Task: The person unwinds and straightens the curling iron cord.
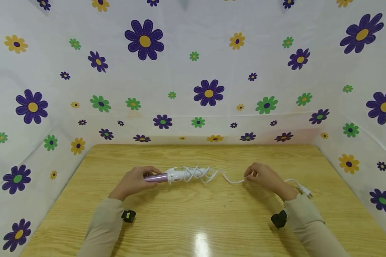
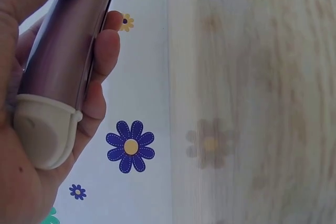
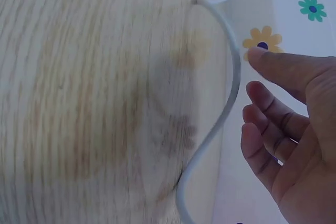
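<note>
A curling iron [image 1: 177, 175] with a mauve barrel and a white handle lies across the table, its white cord [image 1: 234, 182] wound in loops round the handle. My left hand [image 1: 133, 181] grips the barrel [image 2: 65, 45]. In the left wrist view the barrel's pale rounded tip [image 2: 44, 129] rests towards the palm. Near the loose stretch of cord is my right hand [image 1: 265, 178]. The right wrist view shows this hand [image 3: 299, 145] with thumb and fingers apart, the cord [image 3: 233, 72] running just beyond the fingertips and nothing pinched.
The cord's plug [image 1: 305, 191] lies on the wooden table [image 1: 202, 210] to the right of the right forearm. A flower-patterned white cloth [image 1: 180, 71] stands round the back and both sides. Black wrist cameras [image 1: 128, 216] hang under the sleeves.
</note>
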`<state>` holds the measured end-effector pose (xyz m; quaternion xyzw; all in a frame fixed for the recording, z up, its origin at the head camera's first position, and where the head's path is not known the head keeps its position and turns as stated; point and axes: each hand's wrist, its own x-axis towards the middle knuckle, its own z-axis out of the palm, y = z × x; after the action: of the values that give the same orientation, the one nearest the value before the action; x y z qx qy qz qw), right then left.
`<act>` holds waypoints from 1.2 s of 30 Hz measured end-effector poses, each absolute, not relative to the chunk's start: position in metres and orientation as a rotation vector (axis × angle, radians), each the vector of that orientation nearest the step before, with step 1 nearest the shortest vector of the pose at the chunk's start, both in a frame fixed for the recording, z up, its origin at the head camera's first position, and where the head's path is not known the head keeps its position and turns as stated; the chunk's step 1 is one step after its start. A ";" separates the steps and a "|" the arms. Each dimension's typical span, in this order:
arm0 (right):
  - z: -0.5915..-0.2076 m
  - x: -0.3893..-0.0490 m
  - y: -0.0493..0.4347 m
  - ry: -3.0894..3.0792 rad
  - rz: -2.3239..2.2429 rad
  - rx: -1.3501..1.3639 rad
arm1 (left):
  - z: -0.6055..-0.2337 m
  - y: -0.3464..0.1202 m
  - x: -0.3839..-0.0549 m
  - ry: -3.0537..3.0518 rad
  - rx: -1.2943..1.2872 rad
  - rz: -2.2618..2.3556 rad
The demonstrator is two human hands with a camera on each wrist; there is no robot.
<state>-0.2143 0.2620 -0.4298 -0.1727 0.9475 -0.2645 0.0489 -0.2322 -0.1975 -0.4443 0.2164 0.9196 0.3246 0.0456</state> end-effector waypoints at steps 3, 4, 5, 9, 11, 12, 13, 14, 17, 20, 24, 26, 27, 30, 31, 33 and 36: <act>-0.431 -0.215 0.259 2.871 -0.817 -0.553 | -0.445 -0.195 -0.233 2.813 0.664 0.976; -0.431 -0.216 0.258 2.870 -0.828 -0.561 | -0.445 -0.195 -0.233 2.812 0.668 0.973; -0.430 -0.216 0.256 2.869 -0.845 -0.566 | -0.444 -0.194 -0.233 2.810 0.667 0.975; -0.425 -0.219 0.246 2.850 -0.918 -0.601 | -0.444 -0.193 -0.233 2.810 0.662 0.985; -0.421 -0.220 0.239 2.818 -0.964 -0.594 | -0.445 -0.193 -0.234 2.809 0.667 0.991; -0.420 -0.221 0.235 2.804 -0.984 -0.590 | -0.445 -0.193 -0.234 2.807 0.672 0.995; -0.418 -0.221 0.231 2.784 -1.006 -0.578 | -0.446 -0.194 -0.234 2.805 0.672 0.997; -0.417 -0.221 0.227 2.768 -1.020 -0.567 | -0.447 -0.194 -0.234 2.803 0.670 0.996; -0.415 -0.222 0.217 2.714 -1.062 -0.565 | -0.448 -0.195 -0.235 2.802 0.669 0.988; -0.416 -0.223 0.209 2.679 -1.073 -0.587 | -0.449 -0.195 -0.235 2.802 0.653 0.984; -0.421 -0.223 0.201 2.648 -1.099 -0.601 | -0.447 -0.195 -0.235 2.798 0.654 0.987; -0.424 -0.223 0.197 2.638 -1.101 -0.605 | -0.447 -0.195 -0.235 2.798 0.663 0.982; -0.425 -0.223 0.194 2.634 -1.097 -0.604 | -0.447 -0.195 -0.235 2.799 0.665 0.981; -0.430 -0.224 0.188 2.655 -1.049 -0.615 | -0.447 -0.196 -0.234 2.802 0.662 0.982; -0.431 -0.224 0.187 2.670 -1.023 -0.618 | -0.447 -0.197 -0.234 2.803 0.658 0.985; -0.433 -0.224 0.185 2.713 -0.966 -0.611 | -0.448 -0.198 -0.234 2.800 0.648 0.997; -0.434 -0.224 0.186 2.804 -0.855 -0.586 | -0.448 -0.199 -0.233 2.781 0.640 1.036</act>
<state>-0.2244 0.1861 -0.4343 -0.1956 0.9352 -0.2852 0.0759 -0.2333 -0.1990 -0.4484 0.2106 0.9147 0.3408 0.0529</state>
